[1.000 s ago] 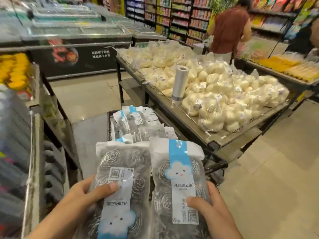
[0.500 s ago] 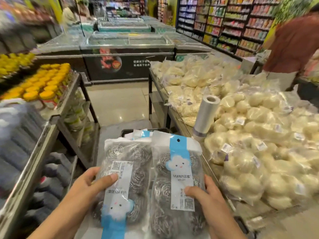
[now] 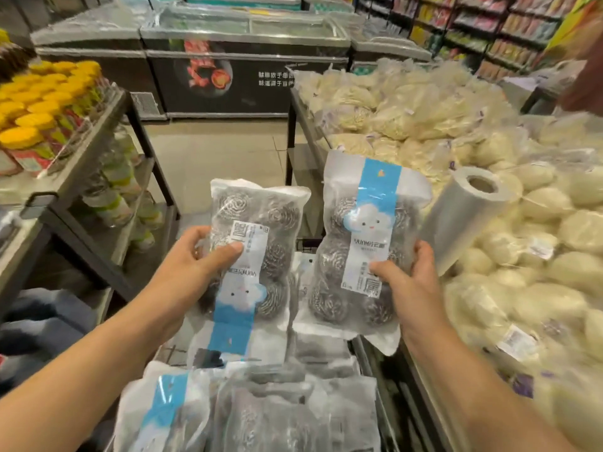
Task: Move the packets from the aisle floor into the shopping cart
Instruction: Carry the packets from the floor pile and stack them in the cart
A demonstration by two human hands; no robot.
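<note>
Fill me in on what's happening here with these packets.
A person stands in a shop aisle holding two packets of steel scourers above a shopping cart. The left hand grips one packet, label upside down; the right hand grips the other packet, label upright. More of the same packets already lie in the cart below. Neither held packet has been let go yet.

head-worn view, forward-down, close over hands
</note>
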